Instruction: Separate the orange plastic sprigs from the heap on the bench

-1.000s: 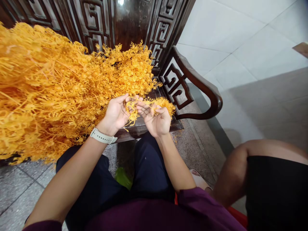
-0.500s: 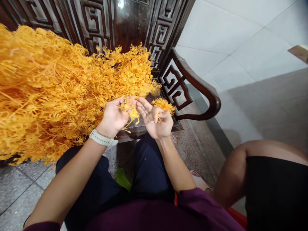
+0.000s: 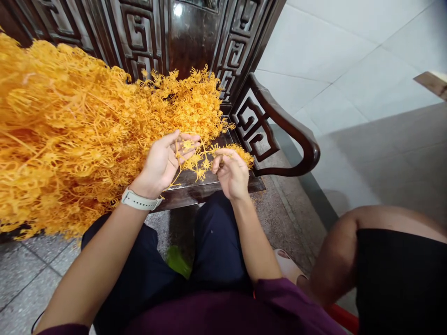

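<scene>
A small orange plastic-looking flower sprig (image 3: 193, 163), with thin stems and spidery heads, spans the space between my hands over the seat's front edge. My left hand (image 3: 159, 163), palm turned inward and a pale watch strap at its wrist, holds the sprig with its stem across curled fingers. Thumb and fingers of my right hand (image 3: 232, 174) pinch the sprig's other end. Left of my hands lies a big heap of the same orange sprigs (image 3: 87, 135). Behind my right hand sits a small orange clump (image 3: 242, 154).
The dark carved wooden bench (image 3: 185, 197) has a curved armrest (image 3: 296, 132) at right. Another person's bare knee (image 3: 335, 246) is close at the lower right. Something green (image 3: 178, 261) lies on the floor between my legs. A tiled wall (image 3: 335, 60) rises beyond.
My hands have moved slightly apart, and the sprig now spreads between them. The right hand's fingers have curled from extended into a pinch. A blurred orange piece behind the hands no longer shows.
</scene>
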